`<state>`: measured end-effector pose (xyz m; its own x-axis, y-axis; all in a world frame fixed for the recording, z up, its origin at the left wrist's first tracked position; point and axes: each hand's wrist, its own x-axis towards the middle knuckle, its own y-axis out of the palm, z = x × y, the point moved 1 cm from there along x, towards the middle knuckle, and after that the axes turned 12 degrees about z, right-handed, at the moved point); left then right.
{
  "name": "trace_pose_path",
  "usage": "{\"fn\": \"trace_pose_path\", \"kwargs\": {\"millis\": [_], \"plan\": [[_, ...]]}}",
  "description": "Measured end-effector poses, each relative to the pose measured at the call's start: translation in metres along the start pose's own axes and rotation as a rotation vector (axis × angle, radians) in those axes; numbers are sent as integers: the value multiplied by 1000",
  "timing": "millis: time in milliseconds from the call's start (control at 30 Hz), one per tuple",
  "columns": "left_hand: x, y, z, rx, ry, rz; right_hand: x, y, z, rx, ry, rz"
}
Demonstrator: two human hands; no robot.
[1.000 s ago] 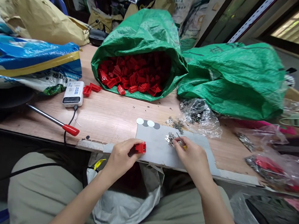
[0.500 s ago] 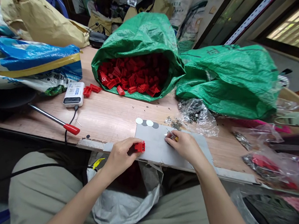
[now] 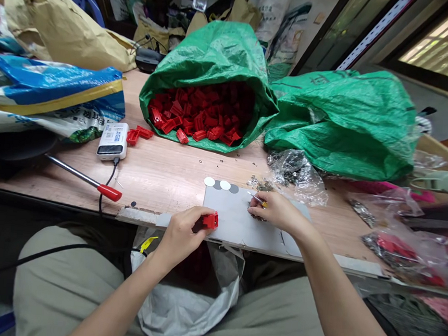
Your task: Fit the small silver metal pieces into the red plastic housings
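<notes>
My left hand [image 3: 185, 232] is closed, pinching a small red plastic housing [image 3: 210, 220] between thumb and fingers just above the front edge of the grey board [image 3: 230, 210]. To its right, my right hand [image 3: 278, 212] is closed around a small tool with a yellow handle [image 3: 264, 204] and a thin metal shaft that points up and left. Its fingertips are low over the board, close to some tiny metal pieces [image 3: 257, 216] partly hidden by the hand. More small metal parts [image 3: 261, 183] lie in a loose pile just behind the board.
A green sack [image 3: 214, 47] lies open, full of red housings [image 3: 197, 113]; another green sack [image 3: 345, 121] is beside it. A clear bag of metal parts [image 3: 297, 174] sits behind my right hand. At left are a white device [image 3: 112, 141] and a red-handled rod [image 3: 109, 192]. A pale sack [image 3: 183, 316] hangs open below the edge.
My right hand has shifted slightly, its fingers lower around the tool, and small metal pieces now show beneath them. My left hand keeps holding the red housing in nearly the same place.
</notes>
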<state>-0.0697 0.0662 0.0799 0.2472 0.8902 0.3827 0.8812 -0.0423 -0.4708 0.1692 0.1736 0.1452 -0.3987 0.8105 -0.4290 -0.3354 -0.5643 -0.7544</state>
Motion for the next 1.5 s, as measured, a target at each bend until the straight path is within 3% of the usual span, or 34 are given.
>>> {"fn": "trace_pose_path", "kwargs": {"millis": [200, 433, 533, 667, 767, 933, 1067, 1500], "plan": [[-1, 0, 0, 3, -10, 3, -8, 5, 8, 292, -15, -39], [-2, 3, 0, -38, -37, -15, -12, 63, 46, 810, -16, 20], [-1, 3, 0, -30, -31, -41, -10, 82, 57, 770, -26, -108], [0, 3, 0, -4, -40, -53, -11, 87, 58, 618, -33, -235], [0, 4, 0, 10, -37, -65, -12, 85, 56, 582, -43, -232], [1, 4, -1, 7, -27, -62, -10, 89, 59, 735, -72, -261], [1, 3, -1, 9, -46, -56, -12, 93, 63, 645, -96, -329], [0, 4, 0, 16, -22, -57, -11, 90, 61, 488, -26, -267]]}}
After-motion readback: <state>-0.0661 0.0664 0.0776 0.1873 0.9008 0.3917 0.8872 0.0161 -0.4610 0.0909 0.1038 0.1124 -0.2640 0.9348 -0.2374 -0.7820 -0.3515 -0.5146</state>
